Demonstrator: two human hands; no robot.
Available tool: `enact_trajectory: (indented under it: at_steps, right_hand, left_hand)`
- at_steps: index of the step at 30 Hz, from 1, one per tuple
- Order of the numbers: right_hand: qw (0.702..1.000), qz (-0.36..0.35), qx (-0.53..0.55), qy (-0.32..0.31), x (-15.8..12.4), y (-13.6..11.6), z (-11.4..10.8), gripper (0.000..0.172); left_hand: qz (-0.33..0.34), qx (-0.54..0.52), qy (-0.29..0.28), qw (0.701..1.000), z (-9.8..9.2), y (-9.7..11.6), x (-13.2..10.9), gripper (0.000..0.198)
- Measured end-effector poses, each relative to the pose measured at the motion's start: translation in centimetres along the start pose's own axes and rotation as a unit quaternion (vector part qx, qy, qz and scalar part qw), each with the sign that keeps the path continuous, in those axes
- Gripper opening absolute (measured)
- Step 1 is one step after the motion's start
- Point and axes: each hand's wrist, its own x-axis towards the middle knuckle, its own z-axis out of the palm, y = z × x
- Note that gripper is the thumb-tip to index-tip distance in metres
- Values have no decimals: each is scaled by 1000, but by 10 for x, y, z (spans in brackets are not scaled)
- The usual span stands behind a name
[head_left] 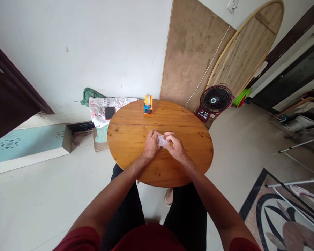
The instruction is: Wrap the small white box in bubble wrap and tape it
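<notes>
We noted the plastic [162,141] at the middle of the table [162,169], between both hands. The right hand [176,145], half curled, pinched it; the left hand [152,142] bent against it, grip unclear to us. A dispenser [148,105] stood at the table's far edge. We logged a fan [215,100] off its far right, a sack [99,106] off its far left.

The plastic [162,141] at centre is translucent whitish; the tabletop [159,170] around it is orange-brown with dark knots; the tape dispenser [148,107] above centre is orange and blue (both vivid); my sleeves [81,238], along the bottom edge, are dark red.
</notes>
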Motion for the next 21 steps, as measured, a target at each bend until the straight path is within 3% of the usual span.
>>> enact_trajectory:
  at_steps: [3, 8, 15, 21]
  right_hand:
    - [999, -24, -25, -6, -4, 2, 4, 14]
    - [997, -46, -61, -20, -10, -1, 8, 11]
    - [995, -43, -88, -33, -16, 4, 11, 15]
    - [992, -66, -99, -34, -21, 12, 13, 20]
  left_hand:
    - [1, 8, -27, 1000, -6, 3, 2, 9]
    - [50, -7, -66, 997, -17, -4, 3, 36]
    - [142, 14, -103, 984, -38, -24, -1, 45]
    - [205, 3, -200, 958, -46, -27, 15, 62]
